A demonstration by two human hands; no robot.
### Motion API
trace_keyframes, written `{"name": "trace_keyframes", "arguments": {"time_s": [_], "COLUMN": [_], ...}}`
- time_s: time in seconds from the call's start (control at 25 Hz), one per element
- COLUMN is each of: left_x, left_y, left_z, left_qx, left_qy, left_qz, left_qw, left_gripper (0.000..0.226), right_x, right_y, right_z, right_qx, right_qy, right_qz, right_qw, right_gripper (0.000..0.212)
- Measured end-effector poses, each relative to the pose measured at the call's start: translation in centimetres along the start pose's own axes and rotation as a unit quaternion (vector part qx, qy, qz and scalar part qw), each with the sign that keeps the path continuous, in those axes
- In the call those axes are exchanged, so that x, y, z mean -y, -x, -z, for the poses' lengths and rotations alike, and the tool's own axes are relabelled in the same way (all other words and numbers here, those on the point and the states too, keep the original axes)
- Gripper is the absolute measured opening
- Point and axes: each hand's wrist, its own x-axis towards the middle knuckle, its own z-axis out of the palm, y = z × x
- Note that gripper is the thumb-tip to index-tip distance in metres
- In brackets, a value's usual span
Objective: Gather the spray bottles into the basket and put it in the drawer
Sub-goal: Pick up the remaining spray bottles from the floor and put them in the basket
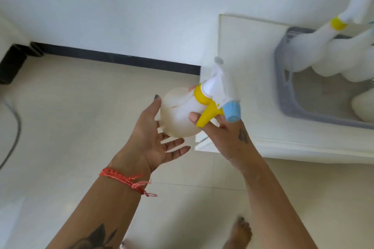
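Between the hands, the spray bottle (182, 115) sits gripped by the right hand (228, 139), left hand (149, 139) spread beneath.

A plain white wall (121, 6) meets a pale tiled floor (70, 107) along a black skirting board (121, 57). A white cabinet top (242, 46) stands at right.
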Motion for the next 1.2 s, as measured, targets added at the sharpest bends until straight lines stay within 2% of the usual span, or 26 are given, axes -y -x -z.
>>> {"name": "trace_keyframes", "arguments": {"time_s": [0.16, 0.24, 0.4, 0.52, 0.6, 0.76, 0.92, 1.04, 1.12, 1.2], "left_x": [2.5, 3.5, 5.7, 7.7, 9.0, 11.2, 12.3, 12.3, 12.3, 12.3], "left_y": [2.3, 3.1, 3.8, 3.2, 2.4, -0.2, -2.7, -4.4, -5.2, -5.7], "left_z": [-10.2, -14.9, -23.8, -29.0, -31.6, -35.2, -36.7, -36.8, -36.8, -36.8], "left_qx": [-0.017, -0.011, 0.005, 0.031, 0.049, 0.065, 0.094, 0.093, 0.091, 0.091], "left_qy": [-0.102, -0.129, -0.164, -0.191, -0.203, -0.239, -0.273, -0.28, -0.284, -0.285], "left_qz": [-0.117, -0.154, -0.186, -0.189, -0.185, -0.226, -0.229, -0.212, -0.2, -0.198], "left_qw": [0.988, 0.98, 0.969, 0.963, 0.96, 0.942, 0.93, 0.932, 0.933, 0.933], "left_gripper": [0.039, 0.033, 0.038, 0.037, 0.035, 0.024, 0.03, 0.043, 0.047, 0.048], "right_x": [1.0, 1.0, 0.4, -1.1, -2.6, -5.9, -9.0, -10.6, -11.4, -11.9], "right_y": [1.7, 2.2, 2.8, 3.4, 3.6, 2.8, 1.4, 0.5, 0.3, 0.2], "right_z": [9.9, 14.6, 22.8, 27.6, 30.2, 33.7, 34.7, 34.4, 34.3, 34.2], "right_qx": [-0.056, -0.07, -0.108, -0.167, -0.207, -0.255, -0.284, -0.277, -0.281, -0.294], "right_qy": [0.004, -0.005, -0.01, -0.006, 0.023, 0.084, 0.105, 0.129, 0.141, 0.143], "right_qz": [-0.013, -0.007, -0.002, -0.011, -0.014, -0.007, -0.003, -0.003, 0.0, 0.007], "right_qw": [0.998, 0.998, 0.994, 0.986, 0.978, 0.963, 0.953, 0.952, 0.949, 0.945], "right_gripper": [0.04, 0.036, 0.038, 0.056, 0.057, 0.044, 0.035, 0.021, 0.03, 0.019]}}
